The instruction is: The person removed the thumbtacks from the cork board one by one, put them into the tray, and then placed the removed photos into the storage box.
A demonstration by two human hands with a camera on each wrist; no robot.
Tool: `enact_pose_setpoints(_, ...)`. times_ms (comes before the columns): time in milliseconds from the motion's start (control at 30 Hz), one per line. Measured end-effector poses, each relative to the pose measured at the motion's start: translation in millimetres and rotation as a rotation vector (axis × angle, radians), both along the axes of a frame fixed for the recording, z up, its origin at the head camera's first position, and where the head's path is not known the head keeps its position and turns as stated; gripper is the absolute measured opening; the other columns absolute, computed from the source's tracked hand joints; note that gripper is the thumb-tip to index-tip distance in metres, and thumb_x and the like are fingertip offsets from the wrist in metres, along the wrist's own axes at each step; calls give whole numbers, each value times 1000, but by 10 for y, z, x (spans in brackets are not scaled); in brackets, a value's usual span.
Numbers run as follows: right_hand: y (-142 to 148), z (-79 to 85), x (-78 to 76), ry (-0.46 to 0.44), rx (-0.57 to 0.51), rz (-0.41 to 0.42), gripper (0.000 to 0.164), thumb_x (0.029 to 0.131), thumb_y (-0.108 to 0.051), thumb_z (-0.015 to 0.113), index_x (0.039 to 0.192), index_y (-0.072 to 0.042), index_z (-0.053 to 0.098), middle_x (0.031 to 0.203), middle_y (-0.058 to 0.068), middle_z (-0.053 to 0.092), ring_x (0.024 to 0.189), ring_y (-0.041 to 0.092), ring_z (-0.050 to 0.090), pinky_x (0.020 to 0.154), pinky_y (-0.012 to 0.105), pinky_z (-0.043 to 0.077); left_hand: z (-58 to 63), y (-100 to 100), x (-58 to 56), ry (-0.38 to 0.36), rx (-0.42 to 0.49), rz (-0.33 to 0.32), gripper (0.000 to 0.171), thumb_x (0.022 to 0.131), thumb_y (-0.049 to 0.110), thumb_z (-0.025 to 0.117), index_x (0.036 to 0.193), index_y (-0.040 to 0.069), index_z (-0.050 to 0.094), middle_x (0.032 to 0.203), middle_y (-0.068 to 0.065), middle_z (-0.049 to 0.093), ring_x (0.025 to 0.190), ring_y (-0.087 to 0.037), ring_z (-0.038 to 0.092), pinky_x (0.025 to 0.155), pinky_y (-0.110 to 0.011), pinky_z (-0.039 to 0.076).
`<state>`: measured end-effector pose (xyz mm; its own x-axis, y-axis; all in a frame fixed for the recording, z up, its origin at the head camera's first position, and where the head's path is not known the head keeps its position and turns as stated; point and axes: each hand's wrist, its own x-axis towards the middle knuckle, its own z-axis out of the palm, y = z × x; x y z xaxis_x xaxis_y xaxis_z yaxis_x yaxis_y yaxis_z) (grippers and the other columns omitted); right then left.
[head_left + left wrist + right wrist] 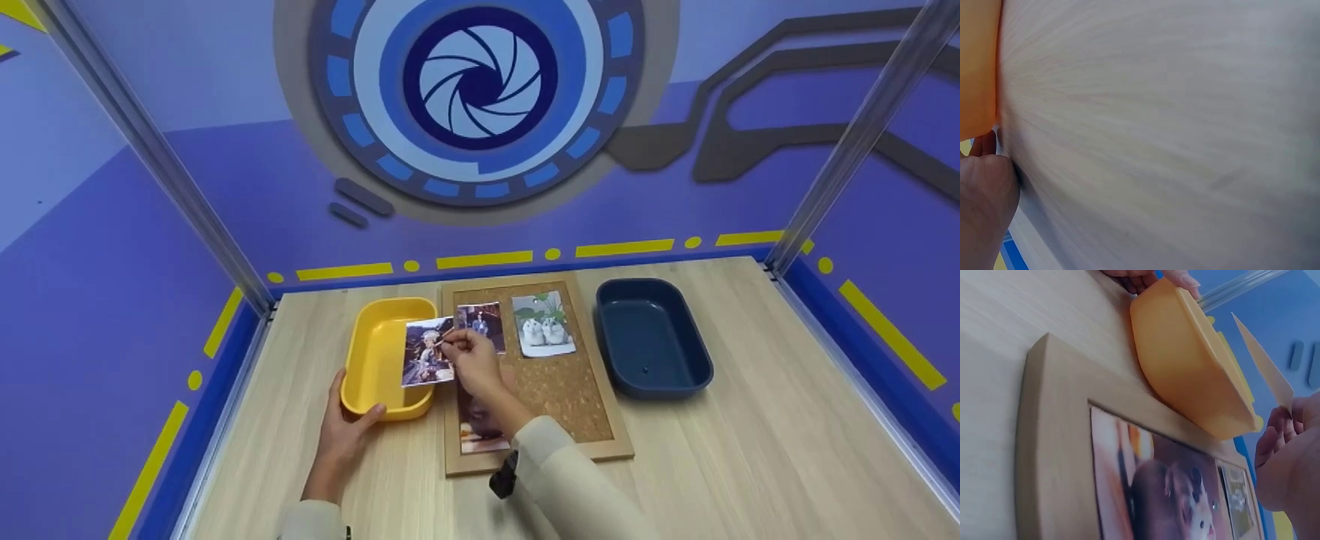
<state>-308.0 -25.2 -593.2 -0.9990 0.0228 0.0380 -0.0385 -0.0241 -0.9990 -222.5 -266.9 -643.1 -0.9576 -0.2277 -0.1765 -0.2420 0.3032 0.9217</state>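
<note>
In the head view, my right hand (476,364) pinches the right edge of a photo print (426,352) between thumb and fingers. The print hangs over the right side of a yellow tray (367,345). Seen edge-on in the right wrist view, the print (1264,363) stands up from the fingertips, above the tray wall. My left hand (345,427) holds the tray's near left corner, thumb over the rim and fingers along the outer wall. Beneath the right arm lies a cork board (566,390) bearing several photos; the arm partly hides the lower left one (480,431).
A dark blue tray (656,341) stands to the right of the board. On the board's upper right is a photo of two white hamsters (544,326); another photo (480,319) is at its upper left. Metal posts and a purple wall (525,232) bound the wooden table (735,450).
</note>
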Motion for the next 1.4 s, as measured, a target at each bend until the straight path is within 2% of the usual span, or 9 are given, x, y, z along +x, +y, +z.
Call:
enact_pose_setpoints(200, -164, 18, -54, -21, 28, 4, 12, 93, 2, 74, 105, 7, 71, 85, 1, 61, 81, 11, 55, 70, 17, 48, 12, -19, -8, -22, 1, 2, 105, 100, 37, 75, 173, 35, -1, 183, -6, 8, 168, -34, 16, 138, -59, 12)
enact_pose_setpoints(467, -271, -52, -37, -27, 190, 41, 10, 95, -6, 77, 104, -1, 73, 90, 3, 64, 84, 12, 58, 72, 20, 52, 6, 4, 0, -13, 1, 3, 106, 100, 41, 75, 173, 35, 0, 183, -7, 8, 168, -35, 15, 137, -60, 13)
enact_pose_setpoints(633, -296, -90, -35, 4, 212, 43, 10, 94, -5, 77, 103, -1, 73, 90, 5, 65, 83, 11, 58, 72, 19, 51, 7, 7, -2, -19, -17, 7, 107, 98, 45, 76, 173, 36, 1, 183, -6, 9, 168, -35, 16, 137, -60, 14)
enact_pose_setpoints(867, -322, -93, -11, -2, 230, 91, 17, 95, -7, 77, 110, 0, 73, 92, 5, 66, 83, 11, 57, 70, 19, 50, -13, -4, 7, 23, 5, -2, 107, 97, 46, 78, 173, 33, 3, 183, -7, 12, 167, -33, 18, 138, -58, 15)
enact_pose_setpoints(1100, -345, -62, 11, -1, 310, 142, 17, 96, -7, 75, 112, -3, 75, 98, 5, 69, 89, 12, 60, 79, 23, 53, -1, 12, 12, 10, -3, 9, 109, 95, 47, 79, 173, 33, 5, 183, -6, 12, 167, -33, 19, 138, -58, 16)
enact_pose_setpoints(1400, -356, 12, 7, 39, 521, 231, 25, 96, -10, 75, 121, -3, 75, 100, 5, 76, 88, 11, 64, 82, 26, 57, 5, -8, 5, 11, -13, -7, 103, 101, 38, 75, 173, 31, 3, 183, -7, 8, 169, -33, 13, 138, -58, 13)
